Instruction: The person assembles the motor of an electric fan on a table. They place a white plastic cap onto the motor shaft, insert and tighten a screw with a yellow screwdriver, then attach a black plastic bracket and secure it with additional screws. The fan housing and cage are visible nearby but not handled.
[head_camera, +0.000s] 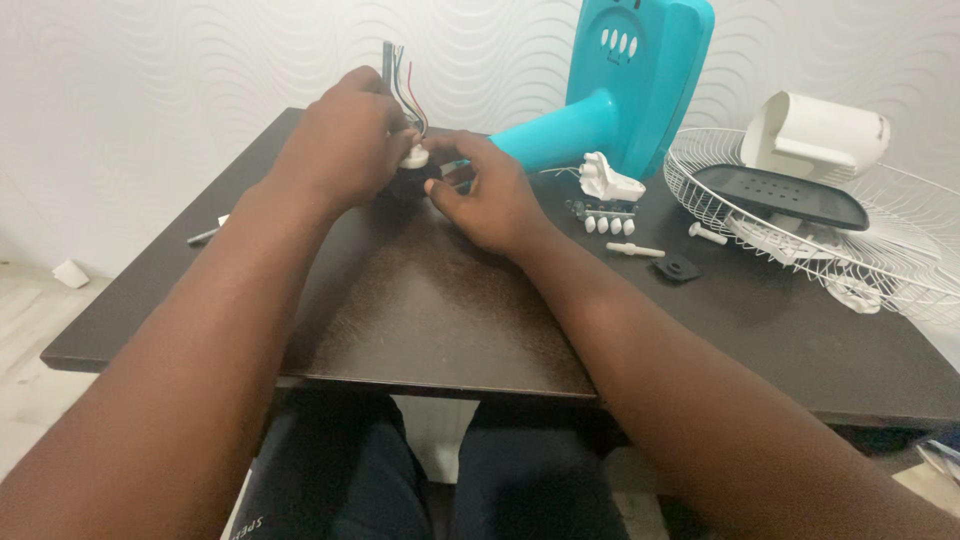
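My left hand (345, 145) and my right hand (487, 195) are both closed around a small dark fan motor (408, 182) at the far middle of the dark table (420, 310). A metal shaft (387, 62) and several coloured wires (410, 95) stick up from the motor behind my left hand. A white part (415, 156) sits on the motor between my fingers. Most of the motor is hidden by my hands.
A turquoise fan body (620, 90) stands behind my right hand. Right of it lie a white switch block (608, 182), small white buttons (609, 226), a white pin (635, 250), a black cap (679, 267), a white wire grille (900, 250), a black plate (780, 195) and a white cover (815, 130). A screwdriver (203, 236) lies at the left edge.
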